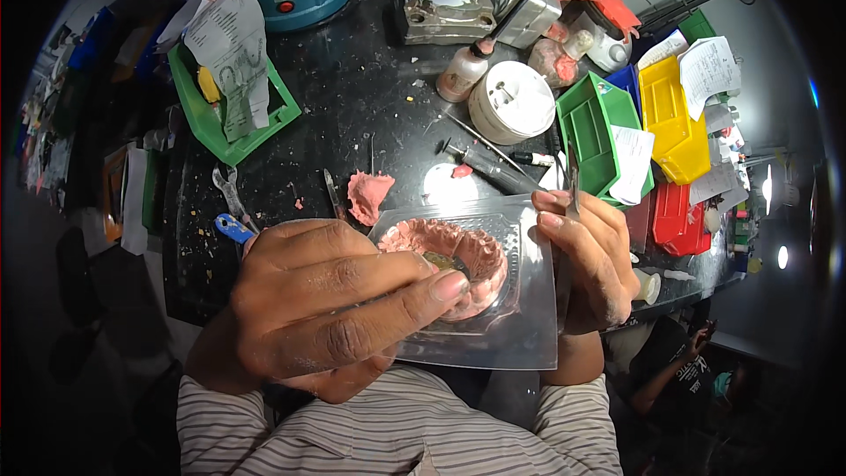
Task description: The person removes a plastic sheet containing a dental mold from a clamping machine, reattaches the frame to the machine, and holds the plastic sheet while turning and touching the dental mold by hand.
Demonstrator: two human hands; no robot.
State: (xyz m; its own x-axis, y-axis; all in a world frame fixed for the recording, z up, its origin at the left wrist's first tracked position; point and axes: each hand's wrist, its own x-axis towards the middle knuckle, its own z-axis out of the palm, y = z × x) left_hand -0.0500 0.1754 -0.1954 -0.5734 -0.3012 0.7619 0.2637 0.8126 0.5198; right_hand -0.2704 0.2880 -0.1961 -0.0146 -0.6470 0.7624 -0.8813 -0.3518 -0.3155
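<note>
A clear plastic sheet (520, 348) is held up close in front of me, with a pink horseshoe-shaped dental mould (490, 260) on it. My left hand (339, 300) is closed around the sheet's left side and the mould, index and middle fingers reaching over the mould's hollow. A small dark, yellowish patch (441, 261) shows inside the hollow; I cannot tell what it is. My right hand (595, 256) pinches a slim metal hand tool (573, 185) pointing up, beside the sheet's right edge. Part of the tool is hidden by the fingers.
Behind the sheet lie a torn pink lump (368, 197), a narrow blade (333, 194), a syringe (489, 167) and a white round tub (511, 103). Green bins (286, 115) and a yellow bin (672, 115) flank the black bench. A co-worker (674, 366) is at lower right.
</note>
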